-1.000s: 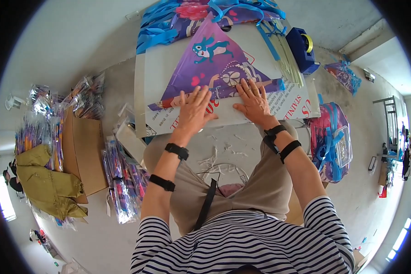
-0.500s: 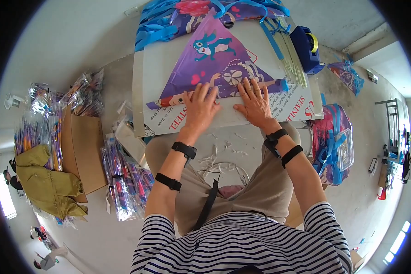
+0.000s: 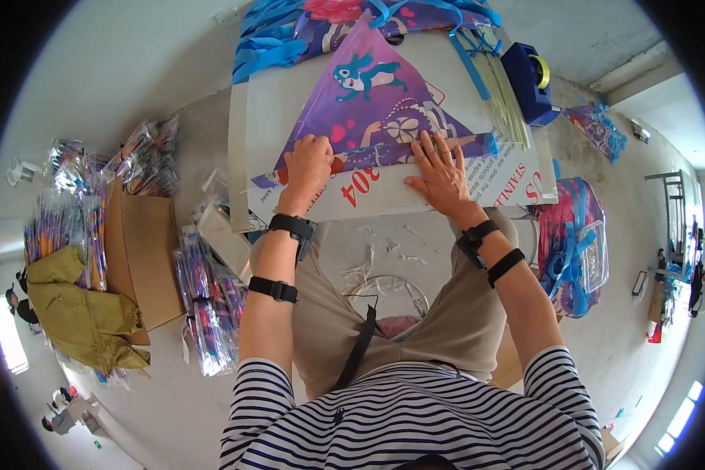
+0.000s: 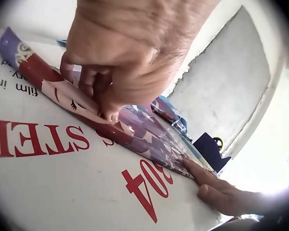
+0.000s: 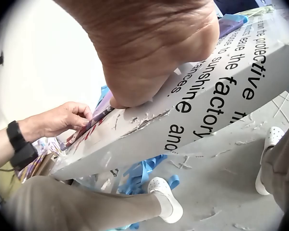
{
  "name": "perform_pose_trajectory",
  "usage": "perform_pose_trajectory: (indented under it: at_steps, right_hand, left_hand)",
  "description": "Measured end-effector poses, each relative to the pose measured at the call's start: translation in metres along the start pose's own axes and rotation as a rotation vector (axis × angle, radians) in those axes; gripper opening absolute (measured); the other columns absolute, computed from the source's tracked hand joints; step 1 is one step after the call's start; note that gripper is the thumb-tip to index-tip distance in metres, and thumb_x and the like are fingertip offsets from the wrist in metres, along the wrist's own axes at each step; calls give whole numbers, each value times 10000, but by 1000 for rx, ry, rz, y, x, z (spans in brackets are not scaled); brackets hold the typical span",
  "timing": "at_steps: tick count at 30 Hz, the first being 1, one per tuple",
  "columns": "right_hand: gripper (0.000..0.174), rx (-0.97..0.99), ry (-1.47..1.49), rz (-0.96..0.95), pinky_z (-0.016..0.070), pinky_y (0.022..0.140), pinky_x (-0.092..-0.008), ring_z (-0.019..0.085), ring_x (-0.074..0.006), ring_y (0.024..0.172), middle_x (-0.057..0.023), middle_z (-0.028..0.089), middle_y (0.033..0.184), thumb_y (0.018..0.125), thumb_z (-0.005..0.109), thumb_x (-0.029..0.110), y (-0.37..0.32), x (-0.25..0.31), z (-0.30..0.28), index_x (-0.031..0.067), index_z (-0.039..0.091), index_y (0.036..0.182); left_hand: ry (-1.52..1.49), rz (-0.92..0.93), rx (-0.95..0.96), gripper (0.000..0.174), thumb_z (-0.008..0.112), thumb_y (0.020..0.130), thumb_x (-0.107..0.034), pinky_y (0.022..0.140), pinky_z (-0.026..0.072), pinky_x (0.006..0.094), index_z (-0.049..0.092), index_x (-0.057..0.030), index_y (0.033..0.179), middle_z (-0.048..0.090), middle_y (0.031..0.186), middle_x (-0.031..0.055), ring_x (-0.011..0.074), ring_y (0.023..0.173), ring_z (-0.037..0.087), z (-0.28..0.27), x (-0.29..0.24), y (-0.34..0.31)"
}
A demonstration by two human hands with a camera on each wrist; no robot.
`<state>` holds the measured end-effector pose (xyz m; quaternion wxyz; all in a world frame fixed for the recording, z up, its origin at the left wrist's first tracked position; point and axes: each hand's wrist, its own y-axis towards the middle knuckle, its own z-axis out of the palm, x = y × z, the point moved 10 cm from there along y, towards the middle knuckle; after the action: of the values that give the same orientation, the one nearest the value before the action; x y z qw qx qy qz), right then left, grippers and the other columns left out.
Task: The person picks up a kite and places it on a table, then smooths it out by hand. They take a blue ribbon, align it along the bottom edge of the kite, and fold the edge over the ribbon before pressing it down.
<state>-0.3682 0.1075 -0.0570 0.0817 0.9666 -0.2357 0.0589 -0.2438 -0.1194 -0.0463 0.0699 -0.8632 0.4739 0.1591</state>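
Note:
A purple printed kite (image 3: pixel 330 106) lies on the white board, its point away from me and its near edge folded into a narrow roll. At the left part of that roll, my left hand (image 3: pixel 309 168) has curled fingers. In the left wrist view its thumb and fingertips pinch the rolled edge (image 4: pixel 62 94), over a printed face. My right hand (image 3: pixel 444 176) rests on the roll farther right, palm down, with straight fingers spread. In the right wrist view the heel of this hand hides most of the kite.
Blue ribbons (image 3: pixel 262 59) and more printed kites lie along the board's far edge. Thin pale sticks (image 3: pixel 507 110) and a blue tape dispenser (image 3: pixel 531 86) are at the right. Red and black lettering marks the board (image 3: pixel 399 196). Packed bundles (image 3: pixel 207 329) stand left.
My left hand has slid left along the rolled edge, and its fingers have gone from spread flat to curled and pinching. The right hand stays nearly in place on the kite.

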Motion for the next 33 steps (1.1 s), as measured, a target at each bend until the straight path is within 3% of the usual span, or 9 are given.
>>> perform_pose_trajectory:
  at_steps: [6,8,18,21,23,24,26,29,33]
  right_hand:
    - [757,-14,9,-7,135,1219,-625,191,-322,1554,-86,270,1672,982,513,596,0,-1,-2,150,368,1576]
    - [755,-17,13,-4,137,1219,-625,194,-323,1553,-88,273,1671,982,514,594,-1,0,-2,148,370,1574]
    - [751,17,-61,15,142,1215,-628,190,-318,1555,-93,259,1675,996,479,604,1,2,0,152,352,1582]
    - [750,10,-52,21,134,1215,-628,192,-318,1554,-94,261,1673,995,482,601,1,1,-1,153,350,1583]
    - [749,7,-37,15,131,1216,-628,195,-318,1553,-95,265,1671,994,491,595,0,4,-1,154,350,1583]
    - [749,-1,-37,17,129,1216,-626,199,-320,1551,-96,270,1669,990,505,584,0,3,-4,151,353,1581]
    - [748,-10,-26,1,127,1217,-625,204,-322,1549,-97,275,1667,987,519,573,0,6,-6,148,355,1580]
    - [750,-21,-29,-2,135,1214,-624,213,-335,1542,-101,283,1663,981,544,554,0,5,-6,135,361,1576]
    - [751,-8,-30,1,138,1213,-627,202,-332,1546,-103,291,1660,984,537,559,1,4,-4,133,360,1577]
  left_hand:
    - [-15,54,34,35,641,903,-118,778,462,522,629,-139,928,647,968,89,347,980,640,10,6,9]
    - [-1,112,-42,72,676,895,-156,702,497,520,618,-114,902,653,887,119,373,871,654,3,2,10]
    - [107,27,-34,66,669,897,-129,777,450,519,624,-125,945,653,991,74,318,1024,635,-3,-13,2]
    - [196,85,-172,146,682,903,-153,908,453,549,637,-97,1031,634,1132,79,316,1187,582,-14,-38,-12]
    - [221,315,-253,397,723,905,-280,1100,341,635,635,-91,1243,560,1383,89,328,1392,446,-12,-80,-38]
    - [228,307,-257,397,723,905,-280,1100,341,635,635,-91,1243,560,1383,89,328,1392,446,-9,-85,-47]
    - [114,303,-126,708,747,864,-475,1180,160,711,536,-149,1457,397,1590,50,323,1521,271,8,-88,-61]
    - [73,261,-76,875,715,824,-609,1161,123,733,441,-201,1547,300,1661,25,327,1538,240,24,-74,-63]
    - [51,283,-88,879,635,831,-697,1146,123,751,443,-222,1545,298,1662,14,336,1537,238,23,-70,-60]
